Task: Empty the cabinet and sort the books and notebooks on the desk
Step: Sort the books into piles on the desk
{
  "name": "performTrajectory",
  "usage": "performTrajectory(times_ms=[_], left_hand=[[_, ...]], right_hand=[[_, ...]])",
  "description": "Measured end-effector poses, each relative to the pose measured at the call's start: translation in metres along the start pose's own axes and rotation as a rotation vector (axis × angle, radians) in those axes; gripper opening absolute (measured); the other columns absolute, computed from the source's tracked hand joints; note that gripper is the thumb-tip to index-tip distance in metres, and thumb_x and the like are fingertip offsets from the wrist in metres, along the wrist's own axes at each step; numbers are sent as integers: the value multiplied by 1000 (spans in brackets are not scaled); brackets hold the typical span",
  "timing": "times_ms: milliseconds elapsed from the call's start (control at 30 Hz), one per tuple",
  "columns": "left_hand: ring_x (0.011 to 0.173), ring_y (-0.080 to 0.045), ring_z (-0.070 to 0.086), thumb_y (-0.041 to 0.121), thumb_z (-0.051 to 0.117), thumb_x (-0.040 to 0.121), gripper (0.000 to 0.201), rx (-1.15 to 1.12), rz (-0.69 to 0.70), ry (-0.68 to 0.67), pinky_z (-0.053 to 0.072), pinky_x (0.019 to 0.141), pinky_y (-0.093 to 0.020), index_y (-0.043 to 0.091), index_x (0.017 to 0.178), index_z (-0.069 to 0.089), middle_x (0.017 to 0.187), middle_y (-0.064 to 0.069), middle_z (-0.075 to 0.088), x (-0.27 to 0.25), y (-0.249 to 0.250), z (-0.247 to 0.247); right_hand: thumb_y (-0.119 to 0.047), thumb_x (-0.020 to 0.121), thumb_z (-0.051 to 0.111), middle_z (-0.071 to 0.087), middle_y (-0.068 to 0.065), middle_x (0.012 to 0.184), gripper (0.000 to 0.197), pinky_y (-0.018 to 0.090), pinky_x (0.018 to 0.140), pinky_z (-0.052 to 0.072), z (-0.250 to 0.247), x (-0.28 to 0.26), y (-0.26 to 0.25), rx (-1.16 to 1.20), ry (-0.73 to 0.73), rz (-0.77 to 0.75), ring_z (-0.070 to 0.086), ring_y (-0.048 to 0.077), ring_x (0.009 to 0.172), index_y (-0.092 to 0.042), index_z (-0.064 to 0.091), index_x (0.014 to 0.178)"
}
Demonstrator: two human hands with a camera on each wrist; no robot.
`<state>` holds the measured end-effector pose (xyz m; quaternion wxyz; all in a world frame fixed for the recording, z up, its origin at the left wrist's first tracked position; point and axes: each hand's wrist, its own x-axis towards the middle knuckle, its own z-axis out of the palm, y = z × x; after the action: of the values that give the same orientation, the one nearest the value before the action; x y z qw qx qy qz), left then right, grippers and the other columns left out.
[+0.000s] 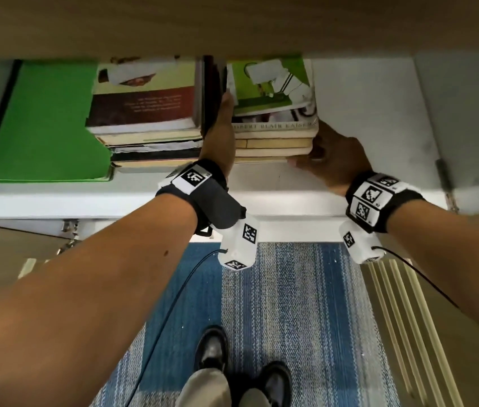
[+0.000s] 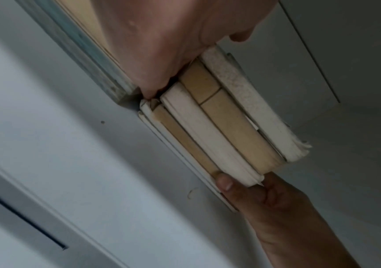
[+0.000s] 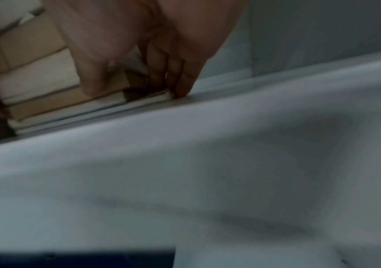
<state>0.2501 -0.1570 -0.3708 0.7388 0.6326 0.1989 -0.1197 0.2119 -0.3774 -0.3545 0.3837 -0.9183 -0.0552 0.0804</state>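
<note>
Two stacks of books lie flat on the white cabinet shelf [image 1: 364, 113]. The right stack [image 1: 273, 136] has a green cover on top and cream page edges [image 2: 230, 127] [image 3: 35, 78]. My left hand [image 1: 220, 133] reaches into the gap between the stacks and holds this stack's left side [image 2: 173, 36], with the thumb over the top edge; its fingers are hidden. My right hand [image 1: 332, 160] grips the stack's front right corner [image 2: 265, 199], thumb on the page edges and fingertips down at the bottom books [image 3: 150, 45]. The stack rests on the shelf.
The middle stack [image 1: 147, 113], topped by a maroon cover, sits close on the left. A green folder [image 1: 47, 121] lies at the far left. A wooden panel [image 1: 232, 22] hangs low overhead. Open cabinet doors [image 1: 467, 127] flank the shelf. Blue striped carpet [image 1: 291, 304] lies below.
</note>
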Motion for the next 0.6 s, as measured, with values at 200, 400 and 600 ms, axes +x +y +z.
performTrajectory(times_ms=[200, 400, 600], left_hand=[[130, -25, 52, 93, 65, 37, 111, -33, 46, 66, 37, 111, -49, 35, 132, 59, 136, 4, 60, 0, 0, 2], [127, -21, 55, 82, 56, 53, 98, 21, 70, 81, 37, 112, -44, 26, 134, 58, 133, 2, 62, -14, 11, 5], [131, -10, 45, 60, 45, 87, 71, 101, 143, 56, 29, 115, -30, 24, 148, 40, 143, 12, 47, -37, 29, 10]], right_hand=[[-47, 84, 68, 65, -7, 127, 75, 27, 99, 43, -5, 9, -5, -223, 0, -8, 61, 22, 116, -34, 33, 149], [-48, 86, 65, 68, -6, 123, 73, 26, 95, 43, -6, 13, -8, -250, 3, -35, 62, 24, 113, -34, 31, 149], [-52, 88, 61, 35, -1, 155, 99, 31, 111, 37, -11, 12, -25, 244, 13, 79, 46, 6, 130, -25, -8, 154]])
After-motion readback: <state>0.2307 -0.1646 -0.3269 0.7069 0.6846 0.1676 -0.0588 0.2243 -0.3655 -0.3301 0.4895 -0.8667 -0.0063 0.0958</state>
